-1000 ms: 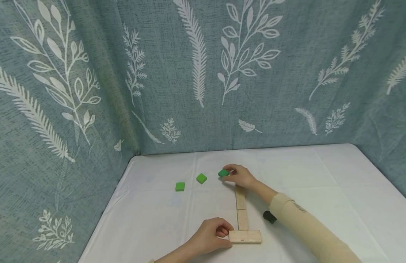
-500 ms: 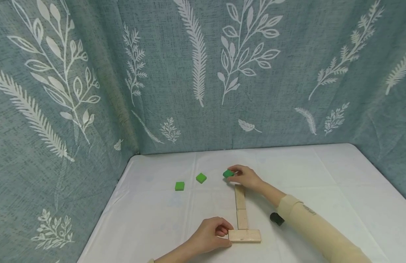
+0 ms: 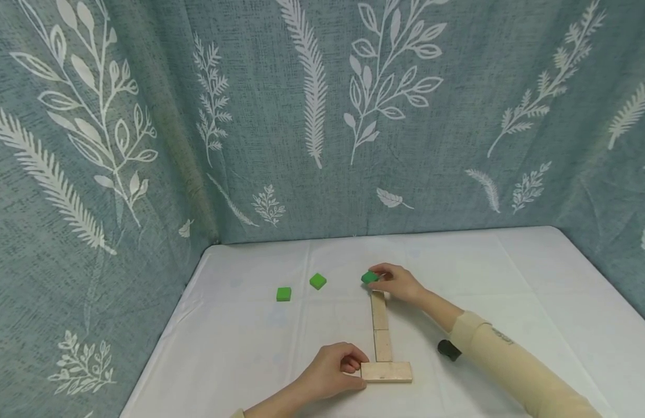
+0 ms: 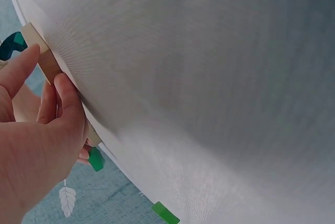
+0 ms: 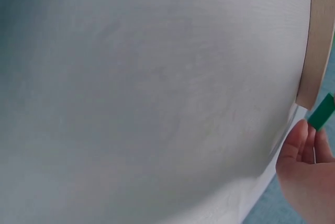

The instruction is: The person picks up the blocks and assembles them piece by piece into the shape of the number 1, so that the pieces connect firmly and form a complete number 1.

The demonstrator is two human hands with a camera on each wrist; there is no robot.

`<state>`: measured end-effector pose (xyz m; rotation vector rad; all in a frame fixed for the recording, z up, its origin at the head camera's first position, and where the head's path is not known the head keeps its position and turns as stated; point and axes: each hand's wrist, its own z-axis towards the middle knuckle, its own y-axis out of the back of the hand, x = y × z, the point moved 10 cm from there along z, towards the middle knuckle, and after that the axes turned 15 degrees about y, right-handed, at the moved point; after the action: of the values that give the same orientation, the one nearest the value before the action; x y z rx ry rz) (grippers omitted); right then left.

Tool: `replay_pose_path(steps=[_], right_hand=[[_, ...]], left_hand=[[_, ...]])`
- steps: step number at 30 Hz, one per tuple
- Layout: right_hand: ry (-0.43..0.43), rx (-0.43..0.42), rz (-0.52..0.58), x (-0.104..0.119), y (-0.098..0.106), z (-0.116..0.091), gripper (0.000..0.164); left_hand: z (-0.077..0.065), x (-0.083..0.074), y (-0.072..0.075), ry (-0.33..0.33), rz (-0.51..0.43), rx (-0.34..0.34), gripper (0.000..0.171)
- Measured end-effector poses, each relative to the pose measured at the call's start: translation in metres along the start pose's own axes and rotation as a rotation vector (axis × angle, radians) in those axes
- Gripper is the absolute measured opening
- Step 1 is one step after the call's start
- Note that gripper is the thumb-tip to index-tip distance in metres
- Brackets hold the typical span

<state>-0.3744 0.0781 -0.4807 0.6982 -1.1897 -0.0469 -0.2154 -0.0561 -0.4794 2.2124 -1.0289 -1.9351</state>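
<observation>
Thumb and fingers of my left hand [image 3: 330,371] grip the left end of a light wooden block [image 3: 389,372] lying crosswise near the front. Two more wooden blocks, a nearer one [image 3: 383,346] and a farther one [image 3: 379,311], run end to end away from it. At the far end of that row, my right hand [image 3: 400,284] pinches a dark green block [image 3: 370,277] by its right side. The right wrist view has this green block [image 5: 321,112] between the fingertips, close to the end of a wooden block [image 5: 317,46]. Whether it touches the wood or table, I cannot tell.
Two lighter green blocks, one turned cornerwise [image 3: 318,281] and one square-on [image 3: 283,294], lie to the left on the white-covered table [image 3: 238,348]. A small black object [image 3: 449,349] sits beside the right sleeve. A patterned curtain [image 3: 280,116] hangs behind the table.
My right hand has moved to the right with the dark green block, bringing it nearer the far end of the wooden row. My left hand stays on the front block.
</observation>
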Motion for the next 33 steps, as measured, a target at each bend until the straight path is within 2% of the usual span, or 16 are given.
replay_pose_path(steps=[14,25,33], right_hand=[[-0.007,0.006,-0.054,-0.0058,0.0057,-0.0064,0.042],[-0.008,0.021,-0.042,-0.0099,0.0054,-0.0068,0.041],[-0.005,0.034,-0.038,-0.0095,0.004,-0.0077,0.042]], left_hand=[[0.0009,0.0007,-0.0004,0.007,-0.001,0.003,0.027],[0.0007,-0.0004,0.0003,-0.01,0.01,-0.003,0.028],[0.001,0.0005,0.0004,0.004,0.0,0.001,0.028]])
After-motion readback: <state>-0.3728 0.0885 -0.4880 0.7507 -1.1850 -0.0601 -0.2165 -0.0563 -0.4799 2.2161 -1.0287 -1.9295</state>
